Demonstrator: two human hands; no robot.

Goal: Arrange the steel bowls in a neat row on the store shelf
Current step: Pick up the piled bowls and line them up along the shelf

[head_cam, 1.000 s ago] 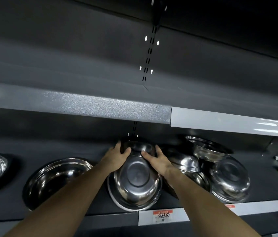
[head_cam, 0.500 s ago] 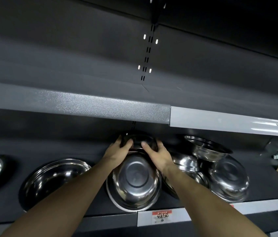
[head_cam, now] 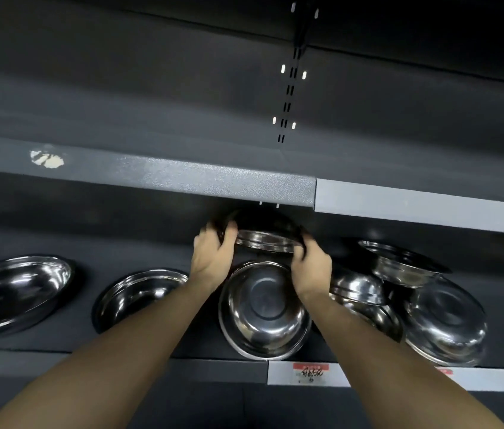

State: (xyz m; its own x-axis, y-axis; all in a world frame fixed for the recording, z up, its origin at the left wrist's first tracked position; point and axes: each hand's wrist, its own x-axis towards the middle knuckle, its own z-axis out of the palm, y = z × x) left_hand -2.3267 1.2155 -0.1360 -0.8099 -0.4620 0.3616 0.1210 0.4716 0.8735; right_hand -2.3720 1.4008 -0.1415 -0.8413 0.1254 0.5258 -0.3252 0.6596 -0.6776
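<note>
My left hand (head_cam: 213,258) and my right hand (head_cam: 311,264) grip the two sides of a small steel bowl (head_cam: 264,239), held upside down in the air at the back of the dark shelf (head_cam: 43,342). Directly below it a larger steel bowl (head_cam: 264,309) sits upright near the shelf's front edge. Two more upright bowls stand to the left: one (head_cam: 139,297) close by, another (head_cam: 15,292) at the far left. To the right lies a loose pile of several bowls (head_cam: 445,320), some tilted or overturned, one (head_cam: 402,266) resting on top.
The upper shelf's grey front edge (head_cam: 213,181) hangs just above the lifted bowl. A price tag (head_cam: 311,373) is fixed to the white strip on the lower shelf's front. My forearms cross the space in front of the shelf.
Both hands have lifted the small bowl up off the larger bowl, toward the underside of the upper shelf. The view has shifted slightly right, and the other bowls have stayed put.
</note>
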